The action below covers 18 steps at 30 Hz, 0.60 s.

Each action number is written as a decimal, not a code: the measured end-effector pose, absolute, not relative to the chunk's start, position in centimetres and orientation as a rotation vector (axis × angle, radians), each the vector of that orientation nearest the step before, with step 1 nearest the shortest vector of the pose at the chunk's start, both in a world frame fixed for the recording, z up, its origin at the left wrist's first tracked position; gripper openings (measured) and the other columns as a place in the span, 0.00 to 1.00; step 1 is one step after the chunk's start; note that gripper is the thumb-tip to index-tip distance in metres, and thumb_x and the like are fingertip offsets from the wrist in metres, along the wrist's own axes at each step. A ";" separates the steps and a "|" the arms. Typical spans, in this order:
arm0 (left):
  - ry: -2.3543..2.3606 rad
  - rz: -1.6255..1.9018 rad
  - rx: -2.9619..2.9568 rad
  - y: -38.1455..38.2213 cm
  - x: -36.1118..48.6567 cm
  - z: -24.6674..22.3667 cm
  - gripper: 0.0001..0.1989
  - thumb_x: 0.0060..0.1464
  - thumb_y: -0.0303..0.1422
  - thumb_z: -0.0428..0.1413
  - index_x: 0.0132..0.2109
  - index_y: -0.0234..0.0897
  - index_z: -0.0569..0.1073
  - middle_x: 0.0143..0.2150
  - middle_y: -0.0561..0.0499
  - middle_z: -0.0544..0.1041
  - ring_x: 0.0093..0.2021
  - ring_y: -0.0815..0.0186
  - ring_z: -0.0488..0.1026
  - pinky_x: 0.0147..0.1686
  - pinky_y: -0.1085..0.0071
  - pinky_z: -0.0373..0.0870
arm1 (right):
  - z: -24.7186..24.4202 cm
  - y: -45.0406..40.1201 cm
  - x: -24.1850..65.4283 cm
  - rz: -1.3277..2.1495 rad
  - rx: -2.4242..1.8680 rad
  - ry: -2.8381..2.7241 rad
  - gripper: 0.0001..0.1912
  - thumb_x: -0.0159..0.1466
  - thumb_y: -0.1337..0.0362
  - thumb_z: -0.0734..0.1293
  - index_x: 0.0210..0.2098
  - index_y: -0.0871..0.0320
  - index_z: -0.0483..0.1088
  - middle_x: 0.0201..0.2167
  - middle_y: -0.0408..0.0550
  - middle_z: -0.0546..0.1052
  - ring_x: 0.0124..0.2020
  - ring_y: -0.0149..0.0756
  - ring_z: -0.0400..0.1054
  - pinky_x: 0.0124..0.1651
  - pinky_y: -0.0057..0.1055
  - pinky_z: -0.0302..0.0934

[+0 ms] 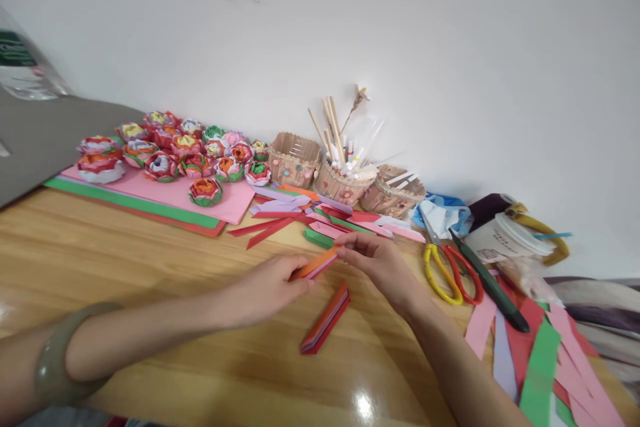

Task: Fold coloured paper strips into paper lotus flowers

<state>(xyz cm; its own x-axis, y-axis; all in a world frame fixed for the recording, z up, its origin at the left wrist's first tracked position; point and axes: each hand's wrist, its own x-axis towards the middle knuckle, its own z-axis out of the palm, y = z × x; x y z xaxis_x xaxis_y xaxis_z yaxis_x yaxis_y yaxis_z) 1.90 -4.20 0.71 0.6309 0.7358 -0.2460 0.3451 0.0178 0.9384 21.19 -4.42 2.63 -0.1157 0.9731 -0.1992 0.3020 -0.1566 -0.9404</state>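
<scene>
Between my hands is an orange folded paper strip [320,263] with lilac and pink layers along its lower edge. My left hand [283,283] pinches its near left end, the fingers closed. At the far right end, the fingertips of my right hand [373,260] are closed on the same strip. Below them on the wood lies a second folded paper strip [326,320], orange on top with red and lilac layers. Just beyond my hands, a pile of folded strips [310,210] in red, lilac, pink, green and orange is spread out.
Several paper flowers [193,163] stand on stacked coloured sheets [230,203]. Behind the pile are woven baskets [295,160], one holding sticks. Scissors [453,273], a dark green pen-like tool [493,283], a white cup [507,237] and flat paper strips [543,360] lie at right.
</scene>
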 end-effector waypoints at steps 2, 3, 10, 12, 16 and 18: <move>0.939 0.435 1.642 -4.4 1.8 0.6 0.10 0.52 0.34 0.50 0.40 0.37 0.71 0.38 0.49 0.74 0.40 0.60 0.68 0.40 0.68 0.62 | 2.6 -4.5 21.0 1.252 -1.506 -1.443 0.13 0.53 0.58 0.68 0.34 0.60 0.71 0.28 0.43 0.74 0.30 0.32 0.66 0.36 0.30 0.57; 0.937 0.450 1.664 -4.5 1.8 0.6 0.11 0.52 0.34 0.50 0.41 0.38 0.71 0.39 0.49 0.74 0.41 0.60 0.68 0.41 0.68 0.62 | 2.5 -4.5 21.0 1.231 -1.508 -1.444 0.13 0.53 0.58 0.68 0.34 0.60 0.71 0.29 0.44 0.74 0.31 0.32 0.66 0.36 0.30 0.57; 0.910 0.395 1.480 -4.1 2.0 0.6 0.12 0.54 0.35 0.46 0.41 0.33 0.67 0.26 0.56 0.62 0.25 0.70 0.61 0.24 0.75 0.60 | 2.2 -4.5 21.4 0.987 -1.454 -1.597 0.15 0.54 0.59 0.68 0.40 0.58 0.74 0.32 0.45 0.75 0.32 0.32 0.66 0.34 0.29 0.58; 0.873 0.372 1.415 -4.0 1.9 0.6 0.13 0.54 0.35 0.47 0.42 0.31 0.66 0.24 0.57 0.61 0.24 0.71 0.61 0.22 0.76 0.60 | 2.1 -4.5 21.6 1.099 -1.391 -1.562 0.15 0.54 0.59 0.68 0.41 0.56 0.74 0.32 0.45 0.76 0.32 0.32 0.68 0.35 0.29 0.60; 0.846 0.314 1.430 -3.8 1.5 0.4 0.15 0.55 0.36 0.46 0.45 0.32 0.69 0.24 0.56 0.65 0.24 0.70 0.64 0.23 0.74 0.63 | 1.9 -4.4 21.8 1.340 -1.330 -1.407 0.11 0.52 0.58 0.70 0.31 0.58 0.76 0.20 0.41 0.75 0.22 0.28 0.67 0.30 0.26 0.62; 0.853 0.371 1.586 -3.7 1.3 0.4 0.16 0.56 0.36 0.47 0.48 0.36 0.70 0.30 0.52 0.72 0.32 0.66 0.69 0.32 0.70 0.67 | 1.7 -4.3 21.8 1.364 -1.338 -1.346 0.11 0.50 0.57 0.72 0.28 0.59 0.75 0.20 0.41 0.75 0.21 0.26 0.67 0.28 0.25 0.61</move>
<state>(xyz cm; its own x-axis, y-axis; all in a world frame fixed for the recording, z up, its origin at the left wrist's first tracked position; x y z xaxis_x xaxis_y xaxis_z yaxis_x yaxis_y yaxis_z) 1.27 -3.71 0.42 0.6764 0.7005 -0.2275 0.3115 0.0078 0.9502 21.81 -4.34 1.74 -0.1385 0.9788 -0.1507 0.1377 -0.1317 -0.9817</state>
